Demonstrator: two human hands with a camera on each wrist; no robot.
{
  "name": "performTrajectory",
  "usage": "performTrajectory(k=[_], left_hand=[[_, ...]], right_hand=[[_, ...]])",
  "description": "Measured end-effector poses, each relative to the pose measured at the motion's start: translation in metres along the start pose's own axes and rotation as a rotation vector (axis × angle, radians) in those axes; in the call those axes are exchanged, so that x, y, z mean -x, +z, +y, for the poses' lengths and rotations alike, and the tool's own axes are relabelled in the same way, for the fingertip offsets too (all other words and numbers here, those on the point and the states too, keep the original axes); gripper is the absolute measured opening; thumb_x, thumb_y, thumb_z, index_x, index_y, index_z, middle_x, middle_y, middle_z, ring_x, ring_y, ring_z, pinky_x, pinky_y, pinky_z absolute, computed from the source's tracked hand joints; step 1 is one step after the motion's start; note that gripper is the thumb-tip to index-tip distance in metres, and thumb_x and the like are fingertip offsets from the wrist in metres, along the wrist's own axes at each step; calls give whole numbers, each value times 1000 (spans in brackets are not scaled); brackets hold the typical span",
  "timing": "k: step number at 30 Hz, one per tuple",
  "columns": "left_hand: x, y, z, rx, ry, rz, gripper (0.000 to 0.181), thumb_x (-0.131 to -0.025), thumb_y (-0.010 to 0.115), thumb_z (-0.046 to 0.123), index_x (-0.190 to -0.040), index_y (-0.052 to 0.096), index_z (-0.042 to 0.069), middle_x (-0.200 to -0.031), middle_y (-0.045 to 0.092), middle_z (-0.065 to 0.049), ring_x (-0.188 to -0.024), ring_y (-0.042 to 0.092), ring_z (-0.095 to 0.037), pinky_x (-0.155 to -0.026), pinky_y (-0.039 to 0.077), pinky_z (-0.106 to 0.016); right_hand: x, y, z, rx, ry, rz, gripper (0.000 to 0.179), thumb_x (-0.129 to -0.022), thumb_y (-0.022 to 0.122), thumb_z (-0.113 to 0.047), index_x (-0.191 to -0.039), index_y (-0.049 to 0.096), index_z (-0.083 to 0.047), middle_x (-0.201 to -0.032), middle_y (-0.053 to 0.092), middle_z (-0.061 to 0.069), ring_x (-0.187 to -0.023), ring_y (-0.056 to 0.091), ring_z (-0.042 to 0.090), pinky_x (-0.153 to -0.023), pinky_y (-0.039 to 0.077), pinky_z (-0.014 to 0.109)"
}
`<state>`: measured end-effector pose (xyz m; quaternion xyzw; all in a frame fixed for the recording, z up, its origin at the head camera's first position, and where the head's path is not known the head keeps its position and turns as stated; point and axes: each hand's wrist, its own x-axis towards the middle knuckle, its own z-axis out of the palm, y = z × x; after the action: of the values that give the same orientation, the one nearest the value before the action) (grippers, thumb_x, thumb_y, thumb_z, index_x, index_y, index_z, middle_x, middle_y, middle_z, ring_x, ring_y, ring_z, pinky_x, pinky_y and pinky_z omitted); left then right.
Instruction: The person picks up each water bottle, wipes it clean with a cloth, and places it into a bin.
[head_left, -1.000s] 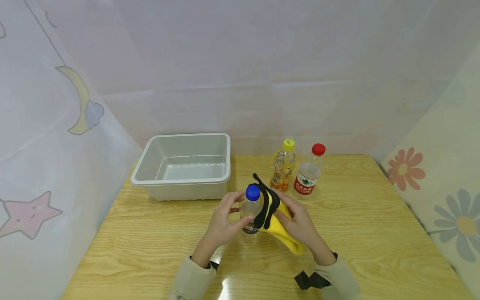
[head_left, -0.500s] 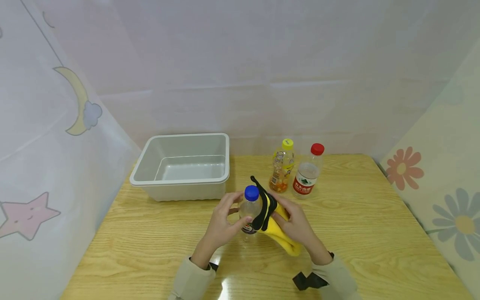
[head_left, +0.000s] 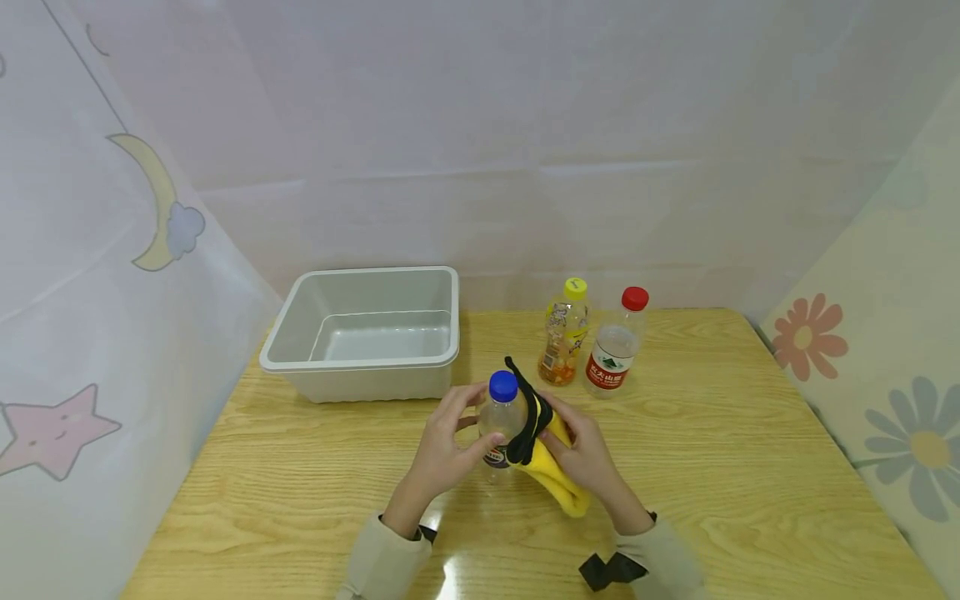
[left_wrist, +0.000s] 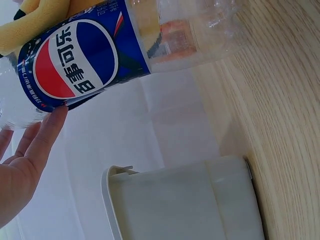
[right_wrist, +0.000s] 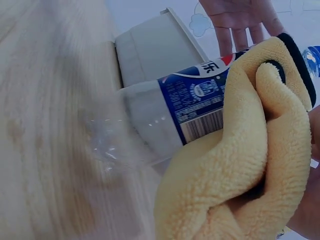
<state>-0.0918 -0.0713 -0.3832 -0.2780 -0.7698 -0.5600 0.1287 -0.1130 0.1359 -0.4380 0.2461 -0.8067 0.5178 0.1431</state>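
Head view: a clear plastic bottle (head_left: pixel 498 417) is upright over the table (head_left: pixel 300 500), its blue cap (head_left: pixel 503 386) pointing up and its long axis close to vertical. It is a smooth cylinder narrowing to the neck, and a glossy blue label (left_wrist: pixel 75 57) with a red, white and blue disc wraps its middle. The left wrist camera sees it lying aslant, base toward two to three o'clock; the right wrist camera sees the base toward eight.

The left hand (head_left: pixel 446 442), at the bottle's nine o'clock, curves round it, thumb on the near side. The right hand (head_left: pixel 588 450), at about four, grips a yellow cloth (head_left: pixel 558 479) against the bottle. The cloth is thick, fleecy pile in fat, rounded folds with black edging, one end toward five o'clock.

From the bottle, a pale, rigid, rectangular tub (head_left: pixel 382 385) with rounded corners sits at ten o'clock. A yellow-capped bottle (head_left: pixel 564 333) stands at one and a red-capped bottle (head_left: pixel 611 367) at two, both clear plastic. The table has streaky wood grain; a creased pale sheet (head_left: pixel 487 225) hangs behind at twelve.
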Motion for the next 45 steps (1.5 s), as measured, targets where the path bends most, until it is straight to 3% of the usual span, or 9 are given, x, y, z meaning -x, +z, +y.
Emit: performTrajectory(k=[11, 21, 30, 36, 43, 45], left_hand=[[0, 0, 1, -1, -14, 2, 53, -76, 70, -3, -122, 45, -9, -111, 50, -26, -104, 52, -39, -78, 52, -41], [0, 1, 1, 4, -40, -2, 53, -77, 70, -2, -123, 45, -9, -115, 50, -24, -105, 51, -40, -80, 52, -43], [0, 2, 0, 7, -45, -11, 55, -77, 69, -1, -125, 43, -9, -117, 49, -25, -107, 50, -41, -81, 51, -45], [-3, 5, 4, -28, -91, -23, 64, -74, 72, 3, -129, 41, -6, -124, 47, -22, -111, 48, -39, -83, 49, -49], [1, 16, -34, -62, -90, -13, 72, -71, 77, 17, -133, 41, 10, -127, 49, -7, -113, 48, -25, -83, 49, -45], [0, 17, -35, -76, -81, -3, 69, -73, 76, 21, -132, 43, 12, -125, 50, -3, -112, 49, -21, -82, 50, -42]], right_hand=[[11, 15, 15, -37, 93, 34, 50, -75, 61, 18, -123, 51, 7, -119, 55, 24, -97, 56, 12, -74, 51, 25], [21, 23, 18, -78, 184, 43, 48, -77, 60, 16, -123, 51, 7, -114, 58, 22, -97, 58, 27, -76, 52, 33], [26, 27, 19, -10, 198, 44, 50, -76, 60, 17, -123, 52, 3, -118, 57, 19, -106, 55, 31, -87, 48, 43], [29, 27, 17, 56, 181, 59, 48, -76, 62, 16, -121, 53, 4, -117, 58, 19, -107, 55, 32, -88, 45, 48], [36, 26, 10, 85, 163, 61, 49, -76, 62, 14, -122, 53, 2, -118, 58, 17, -108, 54, 31, -89, 45, 49], [37, 26, 9, 82, 156, 65, 48, -77, 62, 14, -122, 53, 2, -118, 58, 17, -107, 55, 31, -88, 45, 48]])
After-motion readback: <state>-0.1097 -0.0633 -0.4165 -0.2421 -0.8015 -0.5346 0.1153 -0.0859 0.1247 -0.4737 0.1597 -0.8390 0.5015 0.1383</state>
